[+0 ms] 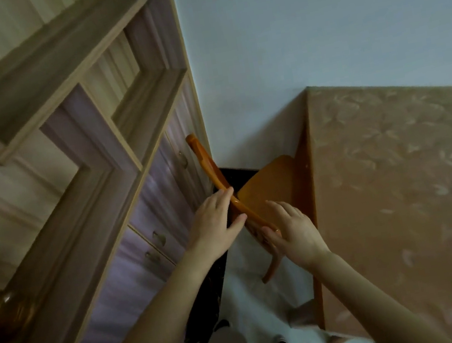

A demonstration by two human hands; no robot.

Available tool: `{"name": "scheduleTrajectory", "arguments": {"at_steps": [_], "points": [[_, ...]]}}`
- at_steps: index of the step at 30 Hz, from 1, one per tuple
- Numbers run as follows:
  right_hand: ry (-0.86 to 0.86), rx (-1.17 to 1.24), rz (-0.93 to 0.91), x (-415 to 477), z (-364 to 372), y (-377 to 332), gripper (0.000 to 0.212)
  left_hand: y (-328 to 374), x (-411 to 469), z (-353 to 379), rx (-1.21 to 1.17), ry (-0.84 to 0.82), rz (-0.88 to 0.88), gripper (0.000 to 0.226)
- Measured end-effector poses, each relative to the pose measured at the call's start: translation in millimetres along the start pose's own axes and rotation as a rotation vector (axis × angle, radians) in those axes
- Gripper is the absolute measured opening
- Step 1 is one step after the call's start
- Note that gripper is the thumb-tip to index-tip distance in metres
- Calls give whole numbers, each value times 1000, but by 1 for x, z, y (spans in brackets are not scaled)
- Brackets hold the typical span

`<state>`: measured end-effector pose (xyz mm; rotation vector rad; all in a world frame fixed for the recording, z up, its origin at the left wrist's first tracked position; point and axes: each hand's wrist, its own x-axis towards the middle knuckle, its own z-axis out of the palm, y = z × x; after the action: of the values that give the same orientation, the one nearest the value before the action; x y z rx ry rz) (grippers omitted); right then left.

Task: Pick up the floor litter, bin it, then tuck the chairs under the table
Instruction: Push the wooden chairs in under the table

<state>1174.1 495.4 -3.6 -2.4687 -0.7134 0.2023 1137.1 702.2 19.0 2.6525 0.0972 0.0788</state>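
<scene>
An orange wooden chair [274,181] stands in the corner, its seat partly under the table [402,185], which is covered with a tan flowered cloth. The chair's curved top rail [207,164] runs from upper left down toward me. My left hand [214,224] lies on the rail's left side, fingers stretched along it and thumb against it. My right hand [292,229] presses the rail's near end, fingers spread over it. No litter shows on the floor.
A tall wooden shelf unit with lilac drawers and doors [142,216] fills the left, close beside the chair. A pale wall [315,34] stands behind. White floor [259,301] with a dark strip lies between shelf and table; my legs are at the bottom.
</scene>
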Motion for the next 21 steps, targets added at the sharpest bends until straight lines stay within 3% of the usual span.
{"name": "scheduleTrajectory", "arguments": {"at_steps": [4, 6, 15, 21], "points": [[-80, 134, 148, 17, 18, -1, 56, -22, 37, 6, -441, -89, -349, 96], [-92, 189, 199, 25, 26, -4, 50, -36, 54, 10, -581, -141, -440, 104], [-177, 269, 297, 52, 59, 4, 41, -69, 89, 31, -788, -148, -485, 105], [-59, 304, 343, 55, 68, 1, 34, -78, 92, 40, -863, -112, -503, 105]]}}
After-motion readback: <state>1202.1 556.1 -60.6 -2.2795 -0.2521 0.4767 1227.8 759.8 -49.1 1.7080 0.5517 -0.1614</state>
